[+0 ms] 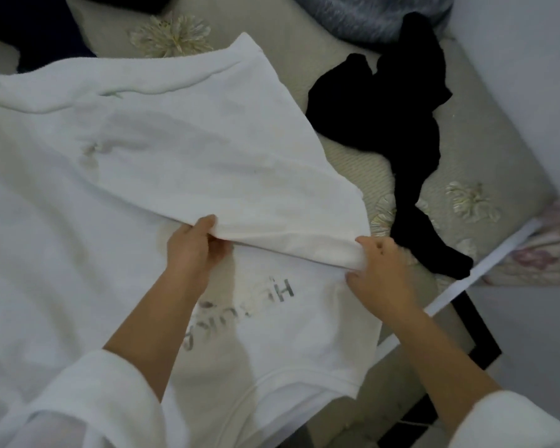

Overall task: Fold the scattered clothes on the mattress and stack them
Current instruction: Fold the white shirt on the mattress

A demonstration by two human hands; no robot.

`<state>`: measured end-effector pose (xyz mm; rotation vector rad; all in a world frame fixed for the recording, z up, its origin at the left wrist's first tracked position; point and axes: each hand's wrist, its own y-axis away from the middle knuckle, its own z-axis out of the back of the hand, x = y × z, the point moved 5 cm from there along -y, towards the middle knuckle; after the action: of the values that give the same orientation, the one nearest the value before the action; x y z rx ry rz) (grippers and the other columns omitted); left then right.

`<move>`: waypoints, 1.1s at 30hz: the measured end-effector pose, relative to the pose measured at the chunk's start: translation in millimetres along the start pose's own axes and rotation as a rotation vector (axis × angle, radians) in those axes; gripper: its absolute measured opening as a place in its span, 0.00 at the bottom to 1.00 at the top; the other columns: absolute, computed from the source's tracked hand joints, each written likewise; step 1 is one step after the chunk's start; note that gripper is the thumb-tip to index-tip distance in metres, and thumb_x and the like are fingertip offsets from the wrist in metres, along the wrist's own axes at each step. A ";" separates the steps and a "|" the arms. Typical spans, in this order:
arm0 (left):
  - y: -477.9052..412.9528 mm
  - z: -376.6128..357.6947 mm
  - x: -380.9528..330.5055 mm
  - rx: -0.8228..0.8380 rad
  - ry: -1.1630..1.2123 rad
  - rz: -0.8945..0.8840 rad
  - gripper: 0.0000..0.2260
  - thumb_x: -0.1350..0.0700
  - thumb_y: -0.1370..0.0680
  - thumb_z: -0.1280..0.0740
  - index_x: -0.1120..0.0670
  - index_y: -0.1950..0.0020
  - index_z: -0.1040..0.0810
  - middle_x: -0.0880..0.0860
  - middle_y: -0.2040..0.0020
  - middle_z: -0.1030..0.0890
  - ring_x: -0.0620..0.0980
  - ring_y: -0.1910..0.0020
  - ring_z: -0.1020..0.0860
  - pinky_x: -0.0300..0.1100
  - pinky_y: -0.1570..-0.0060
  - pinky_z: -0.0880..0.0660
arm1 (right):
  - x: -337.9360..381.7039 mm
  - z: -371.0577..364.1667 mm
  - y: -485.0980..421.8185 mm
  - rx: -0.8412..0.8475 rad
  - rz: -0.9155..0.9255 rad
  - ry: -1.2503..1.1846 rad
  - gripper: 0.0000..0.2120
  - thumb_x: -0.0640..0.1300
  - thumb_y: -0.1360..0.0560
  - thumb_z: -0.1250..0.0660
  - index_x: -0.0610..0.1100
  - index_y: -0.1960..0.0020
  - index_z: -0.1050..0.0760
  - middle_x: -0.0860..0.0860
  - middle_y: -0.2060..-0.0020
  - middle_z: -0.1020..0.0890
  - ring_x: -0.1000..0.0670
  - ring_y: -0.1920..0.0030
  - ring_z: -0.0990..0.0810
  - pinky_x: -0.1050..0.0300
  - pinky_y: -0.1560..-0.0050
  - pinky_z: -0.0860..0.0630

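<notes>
View: head camera, looking down on the bed.
White shirt [126,163]: spread over the mattress [485,150], filling the left and centre. Grey lettering shows on the lower layer; a large flap is doubled over it.
Left hand [196,245]: fingers curled, pinching the flap's folded edge partway along it.
Right hand [380,273]: closed on the same edge at the shirt's right end, fabric bunched under the fingers.
Why held so: two grips spaced along one edge probably keep the crease straight and taut while the flap is laid; likely an early fold, not the last.
Shirt relative to hands: flap rises away beyond both hands; lower layer lies beneath the wrists and forearms.
Black garment [398,130]: crumpled, unfolded, just beside the shirt's right edge, touching neither hand.
Dark cloth [29,30]: past the shirt's far left corner.
Grey fuzzy item [369,14]: past the shirt's far edge; kind unclear.
Stack: none in view.
</notes>
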<state>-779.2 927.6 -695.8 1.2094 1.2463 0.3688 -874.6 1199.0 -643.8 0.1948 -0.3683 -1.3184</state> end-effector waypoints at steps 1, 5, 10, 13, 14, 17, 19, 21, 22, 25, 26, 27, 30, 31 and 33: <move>1.3 -0.1 -1.8 -0.029 0.100 -0.043 0.03 0.58 0.23 0.34 0.57 0.51 0.23 0.56 0.53 0.20 0.51 0.59 0.20 0.45 0.58 0.20 | -0.4 2.8 4.2 -0.075 0.104 -0.022 0.19 0.36 0.30 0.33 0.43 0.39 0.28 0.44 0.48 0.30 0.43 0.51 0.28 0.50 0.55 0.27; 2.1 19.5 -3.1 -0.115 0.273 -0.110 0.02 0.61 0.25 0.36 0.56 0.56 0.24 0.54 0.56 0.20 0.51 0.57 0.20 0.44 0.57 0.20 | -8.5 3.0 28.7 -0.260 0.349 0.013 0.22 0.26 0.37 0.30 0.43 0.49 0.30 0.45 0.63 0.31 0.48 0.65 0.35 0.57 0.68 0.39; -6.9 35.3 5.2 -0.095 0.181 0.006 0.03 0.60 0.23 0.37 0.56 0.52 0.25 0.52 0.52 0.20 0.48 0.53 0.20 0.43 0.49 0.21 | -10.0 -33.9 53.1 -0.011 0.503 0.129 0.19 0.33 0.43 0.22 0.44 0.56 0.24 0.49 0.61 0.20 0.49 0.72 0.26 0.60 0.71 0.32; -11.8 34.7 -11.6 -0.049 0.200 -0.011 0.10 0.60 0.24 0.35 0.57 0.43 0.25 0.53 0.49 0.20 0.50 0.51 0.19 0.43 0.57 0.20 | -6.5 -26.3 52.1 -0.041 0.505 0.099 0.05 0.38 0.35 0.32 0.42 0.60 0.26 0.49 0.60 0.23 0.48 0.63 0.26 0.57 0.63 0.30; -14.5 37.1 -16.5 -0.055 0.197 -0.015 0.14 0.61 0.25 0.34 0.57 0.40 0.26 0.54 0.48 0.19 0.51 0.51 0.19 0.44 0.57 0.20 | -2.8 -22.6 49.8 -0.022 0.489 0.107 0.03 0.42 0.33 0.35 0.43 0.62 0.27 0.49 0.61 0.25 0.49 0.62 0.28 0.56 0.62 0.30; -17.9 45.6 -25.5 -0.073 0.187 -0.012 0.15 0.64 0.28 0.34 0.58 0.41 0.25 0.54 0.47 0.19 0.52 0.52 0.19 0.46 0.58 0.20 | 10.4 -22.1 36.9 0.289 0.344 0.212 0.17 0.51 0.26 0.42 0.44 0.69 0.36 0.51 0.71 0.31 0.51 0.70 0.34 0.58 0.68 0.36; -17.4 50.7 -28.6 -0.072 0.112 0.003 0.10 0.64 0.28 0.36 0.59 0.47 0.25 0.55 0.51 0.20 0.53 0.54 0.20 0.46 0.57 0.20 | 22.0 -13.8 29.9 0.379 0.274 0.261 0.18 0.51 0.24 0.42 0.44 0.69 0.39 0.51 0.72 0.33 0.49 0.71 0.33 0.57 0.69 0.36; -17.7 54.0 -34.0 -0.052 0.116 0.011 0.01 0.63 0.25 0.37 0.58 0.55 0.27 0.54 0.54 0.22 0.52 0.55 0.21 0.46 0.52 0.22 | 33.5 2.0 17.3 0.197 0.257 0.150 0.11 0.48 0.25 0.41 0.44 0.63 0.34 0.51 0.66 0.30 0.47 0.63 0.28 0.54 0.62 0.31; -19.5 56.3 -39.0 -0.042 0.158 0.007 0.02 0.62 0.24 0.38 0.56 0.57 0.29 0.53 0.54 0.22 0.51 0.54 0.21 0.46 0.49 0.23 | 34.0 5.0 12.4 0.143 0.240 0.136 0.07 0.47 0.25 0.41 0.44 0.57 0.32 0.50 0.61 0.28 0.46 0.57 0.27 0.53 0.57 0.30; -22.3 57.6 -60.2 -0.027 0.257 -0.020 0.05 0.59 0.25 0.34 0.55 0.50 0.27 0.51 0.50 0.21 0.49 0.49 0.20 0.45 0.45 0.23 | 31.5 -3.7 11.9 0.479 0.097 0.399 0.11 0.47 0.24 0.40 0.43 0.43 0.29 0.48 0.45 0.25 0.45 0.45 0.24 0.55 0.52 0.31; -23.6 55.6 -67.3 -0.009 0.257 -0.020 0.10 0.59 0.29 0.32 0.55 0.49 0.26 0.51 0.49 0.20 0.49 0.49 0.20 0.45 0.46 0.23 | 32.4 -8.5 13.8 0.570 0.115 0.512 0.12 0.46 0.24 0.38 0.43 0.43 0.28 0.48 0.44 0.24 0.45 0.44 0.23 0.56 0.53 0.32; -23.9 52.7 -72.9 0.000 0.259 -0.009 0.15 0.58 0.35 0.30 0.55 0.49 0.25 0.51 0.49 0.20 0.49 0.49 0.20 0.46 0.47 0.23 | 38.6 -9.1 14.7 0.587 0.138 0.555 0.12 0.47 0.24 0.37 0.43 0.42 0.28 0.48 0.44 0.23 0.46 0.44 0.23 0.56 0.55 0.34; -27.0 48.1 -87.4 0.024 0.240 0.004 0.22 0.54 0.38 0.29 0.56 0.45 0.23 0.53 0.48 0.18 0.51 0.49 0.19 0.48 0.46 0.22 | 70.7 1.8 -2.4 0.402 0.171 0.333 0.14 0.50 0.23 0.39 0.42 0.42 0.29 0.46 0.45 0.24 0.44 0.44 0.24 0.55 0.55 0.34; -30.9 48.9 -91.4 0.029 0.248 0.005 0.21 0.54 0.34 0.28 0.56 0.42 0.23 0.53 0.47 0.18 0.51 0.48 0.18 0.49 0.45 0.23 | 83.7 5.7 -10.8 0.301 0.202 0.211 0.15 0.51 0.22 0.39 0.42 0.41 0.29 0.46 0.45 0.25 0.44 0.43 0.26 0.55 0.53 0.33; -42.3 55.2 -101.4 -0.004 0.266 -0.010 0.18 0.52 0.26 0.31 0.56 0.37 0.25 0.54 0.45 0.18 0.52 0.47 0.19 0.50 0.44 0.23 | 110.9 6.9 -24.5 0.189 0.281 0.072 0.21 0.51 0.22 0.39 0.44 0.33 0.33 0.46 0.36 0.29 0.45 0.35 0.32 0.52 0.42 0.32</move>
<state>-783.6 805.0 -687.3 1.1764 1.4780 0.5377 -876.9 1086.2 -629.0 0.3359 -0.4421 -0.9973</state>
